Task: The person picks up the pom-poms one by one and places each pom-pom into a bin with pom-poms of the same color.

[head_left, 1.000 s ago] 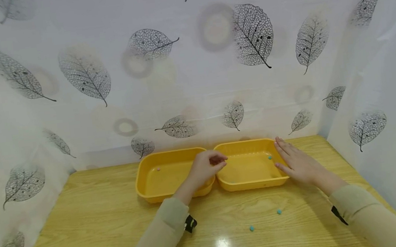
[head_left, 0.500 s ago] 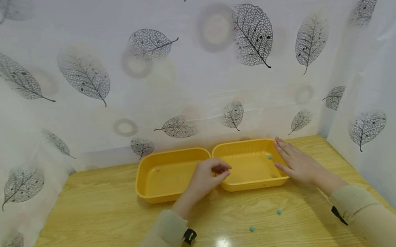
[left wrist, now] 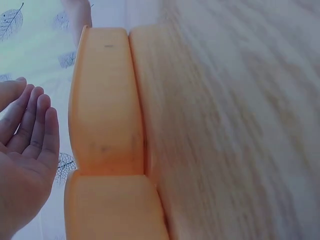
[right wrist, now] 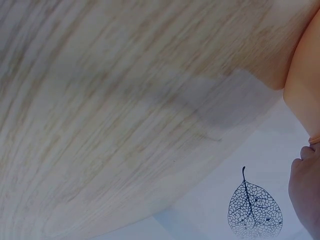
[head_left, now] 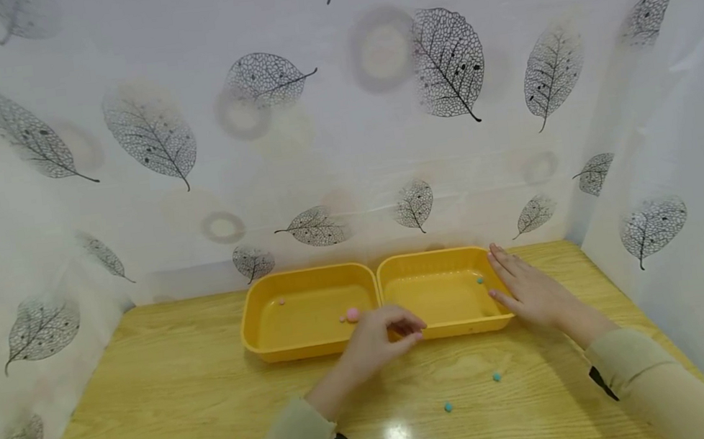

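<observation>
My left hand (head_left: pixel 381 339) hovers over the front edges of two yellow trays, near where they meet. Its fingers bend loosely, and the left wrist view shows thumb and fingertips close together with nothing visible between them. Beneath and behind it are the left tray (head_left: pixel 314 348) and the right tray (head_left: pixel 456 328). Straight fingers of my right hand (head_left: pixel 533 293) rest along the right tray's right rim. A pink ball (head_left: pixel 353 314) and a smaller pink bead (head_left: pixel 342 319) lie in the left tray, with another pink bead (head_left: pixel 281 300) farther back. One teal bead (head_left: pixel 479 280) lies in the right tray.
Two teal beads, a nearer one (head_left: pixel 448 407) and a farther one (head_left: pixel 497 377), lie on the wooden table (head_left: pixel 153 416) in front of the right tray. A white leaf-print curtain (head_left: pixel 344 148) encloses the table's back and sides.
My left hand has moved toward the table's front and slightly right, uncovering the pink ball and the small pink bead beside it in the left tray. My right hand has stayed put.
</observation>
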A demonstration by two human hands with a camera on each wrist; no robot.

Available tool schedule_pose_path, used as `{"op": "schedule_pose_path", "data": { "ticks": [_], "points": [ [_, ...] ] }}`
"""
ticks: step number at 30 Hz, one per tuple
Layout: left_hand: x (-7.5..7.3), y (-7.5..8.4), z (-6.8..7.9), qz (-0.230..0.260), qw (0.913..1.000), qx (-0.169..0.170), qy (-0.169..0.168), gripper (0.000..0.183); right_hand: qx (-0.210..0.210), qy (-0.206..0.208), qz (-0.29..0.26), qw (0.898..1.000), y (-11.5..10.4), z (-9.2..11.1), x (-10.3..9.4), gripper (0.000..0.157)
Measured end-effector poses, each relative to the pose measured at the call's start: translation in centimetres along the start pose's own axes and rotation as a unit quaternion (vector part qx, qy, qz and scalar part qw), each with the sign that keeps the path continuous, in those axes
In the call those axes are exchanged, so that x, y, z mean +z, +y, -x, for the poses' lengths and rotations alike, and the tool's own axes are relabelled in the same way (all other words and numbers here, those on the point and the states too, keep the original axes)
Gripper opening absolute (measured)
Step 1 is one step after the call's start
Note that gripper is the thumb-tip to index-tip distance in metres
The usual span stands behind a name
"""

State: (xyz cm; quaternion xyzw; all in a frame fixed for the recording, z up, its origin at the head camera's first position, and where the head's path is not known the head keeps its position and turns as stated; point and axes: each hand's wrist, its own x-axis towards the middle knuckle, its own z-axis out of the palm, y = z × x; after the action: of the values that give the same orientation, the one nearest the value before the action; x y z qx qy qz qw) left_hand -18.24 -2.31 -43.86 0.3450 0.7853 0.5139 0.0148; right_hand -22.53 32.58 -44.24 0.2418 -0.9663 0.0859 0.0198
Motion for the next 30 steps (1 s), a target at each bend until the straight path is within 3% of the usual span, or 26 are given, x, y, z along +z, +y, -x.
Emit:
{"op": "schedule_pose_path", "data": {
  "ticks": [10, 20, 30],
  "points": [
    [1.4, -0.5, 1.1, -0.002, 0.9989, 0.035, -0.031, 0.013, 0.0, -0.002, -0.001, 1.0, 0.0, 0.0, 0.0, 0.079],
    [2.5, -0.5, 1.6, -0.007, 0.9954, 0.015, -0.095, 0.013, 0.003, -0.003, -0.002, 1.0, 0.1, 0.1, 0.1, 0.079],
    [3.6, -0.9, 2.2, -0.026, 0.9885, -0.027, -0.147, 0.015, 0.002, -0.003, -0.002, 1.0, 0.1, 0.0, 0.1, 0.079]
  ]
}}
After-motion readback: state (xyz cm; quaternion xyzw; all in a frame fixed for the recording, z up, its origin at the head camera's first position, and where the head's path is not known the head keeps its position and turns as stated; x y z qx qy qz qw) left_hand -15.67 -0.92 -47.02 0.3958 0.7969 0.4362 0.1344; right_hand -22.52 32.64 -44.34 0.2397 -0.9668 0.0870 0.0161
